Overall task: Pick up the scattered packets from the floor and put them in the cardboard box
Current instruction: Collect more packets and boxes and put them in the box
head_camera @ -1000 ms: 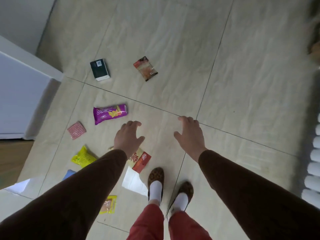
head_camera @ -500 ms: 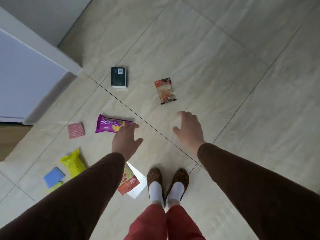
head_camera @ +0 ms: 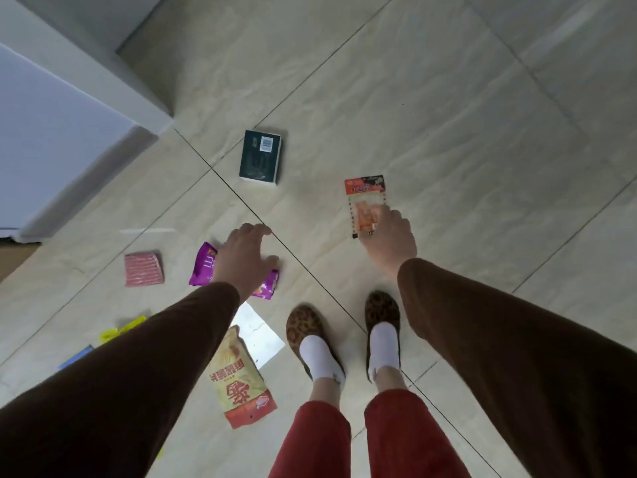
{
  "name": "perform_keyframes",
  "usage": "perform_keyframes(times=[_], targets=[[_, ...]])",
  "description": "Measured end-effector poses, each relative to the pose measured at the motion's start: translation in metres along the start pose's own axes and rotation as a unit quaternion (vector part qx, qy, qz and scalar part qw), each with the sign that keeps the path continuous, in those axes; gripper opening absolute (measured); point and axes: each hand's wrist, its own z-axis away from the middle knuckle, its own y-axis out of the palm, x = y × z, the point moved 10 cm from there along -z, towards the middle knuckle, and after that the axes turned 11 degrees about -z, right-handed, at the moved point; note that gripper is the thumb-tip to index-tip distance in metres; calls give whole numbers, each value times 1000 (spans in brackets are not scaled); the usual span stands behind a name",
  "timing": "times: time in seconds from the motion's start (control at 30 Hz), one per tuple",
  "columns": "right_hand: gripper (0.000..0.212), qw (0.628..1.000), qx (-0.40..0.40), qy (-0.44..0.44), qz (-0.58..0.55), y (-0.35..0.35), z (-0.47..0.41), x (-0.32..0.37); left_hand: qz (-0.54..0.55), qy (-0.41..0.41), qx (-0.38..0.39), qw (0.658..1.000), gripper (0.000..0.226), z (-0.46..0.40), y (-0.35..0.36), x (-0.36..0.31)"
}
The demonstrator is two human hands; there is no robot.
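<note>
Floor: big pale beige floor tiles (head_camera: pixel 448 115), smooth, with thin dark lines between them.
Feet: two leopard-spot slippers (head_camera: pixel 305 331) with white socks stand near the bottom, under red trousers.
Nearest packet: a yellow and red crinkly snack bag (head_camera: pixel 238 377) with big red writing I cannot read, lying partly on a flat white sheet (head_camera: pixel 258 334).
Left side: a bit of yellow packet (head_camera: pixel 120 329) and a blue thing (head_camera: pixel 77 357) peek out beside the brown sleeve.
Left hand (head_camera: pixel 241 263): fingers bent loosely over the shiny purple packet (head_camera: pixel 203 267); I cannot tell if it grips.
Pink packet (head_camera: pixel 143 269): square and ribbed, flat on the floor.
Right hand (head_camera: pixel 391 238): fingertips touch the low end of the orange and clear flat packet (head_camera: pixel 365 201); no clear grip.
Far: a dark small box with a white barcode label (head_camera: pixel 261 157).
Room: a white wall corner (head_camera: pixel 103 77) at far left.
</note>
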Motion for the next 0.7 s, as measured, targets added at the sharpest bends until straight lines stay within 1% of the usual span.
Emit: perform_keyframes(times=[0.1, 0.2, 0.33, 0.43, 0.53, 0.63, 0.7], targets=[[57, 999, -5, 33, -2, 19, -43, -16, 7, -9, -11, 1000, 50, -44, 8, 13], [64, 997, -8, 78, -11, 44, -79, -38, 35, -49, -41, 997, 52, -92, 12, 31], [87, 988, -18, 147, -44, 76, -115, -63, 90, -117, -93, 985, 65, -155, 19, 56], [97, 985, -42, 164, -32, 91, -131, -72, 130, -165, -125, 970, 73, -200, 17, 68], [103, 984, -82, 160, -14, 93, -138, -78, 152, -188, -107, 964, 80, -238, 25, 74], [112, 983, -93, 159, -9, 94, -145, -80, 175, -188, -71, 964, 86, -260, 41, 77], [106, 983, -98, 153, -20, 96, -150, -80, 220, -201, -43, 954, 84, -263, 53, 79]])
